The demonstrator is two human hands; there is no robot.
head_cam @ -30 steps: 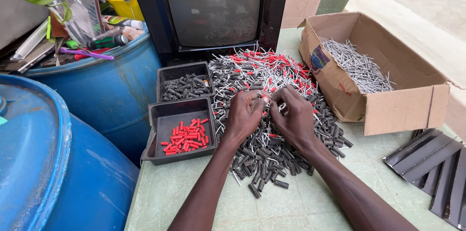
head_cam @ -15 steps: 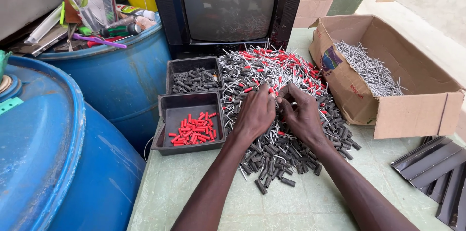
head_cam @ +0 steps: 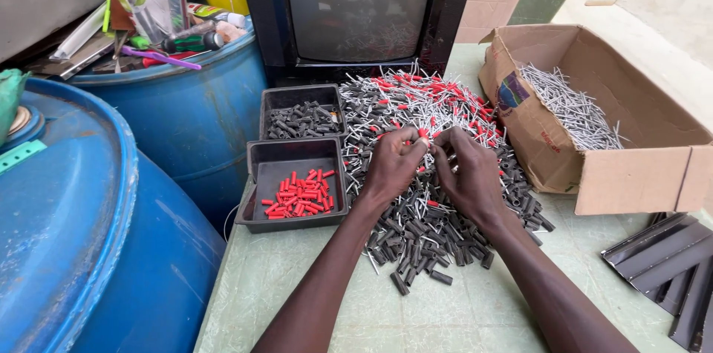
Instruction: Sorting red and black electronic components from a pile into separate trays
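Note:
A big heap of small pieces [head_cam: 438,145], black sleeves, red sleeves and thin metal pins, lies on the pale green table [head_cam: 460,316]. Both my hands rest on top of the heap with their fingertips meeting. My left hand [head_cam: 392,164] pinches a small red-tipped pin, and my right hand [head_cam: 469,175] pinches the same piece from the other side. To the left stand two black trays: the near tray [head_cam: 261,208] holds red sleeves [head_cam: 298,197], the far tray [head_cam: 265,104] holds black sleeves [head_cam: 303,121].
An old black television [head_cam: 356,8] stands behind the heap. A cardboard box [head_cam: 631,175] with metal pins is at the right. Two blue barrels [head_cam: 89,234] stand at the left, the far one topped with clutter. Dark metal strips [head_cam: 668,264] lie at the right edge.
The view has shifted slightly. My hands have stayed on the heap, fingertips still together over a small piece.

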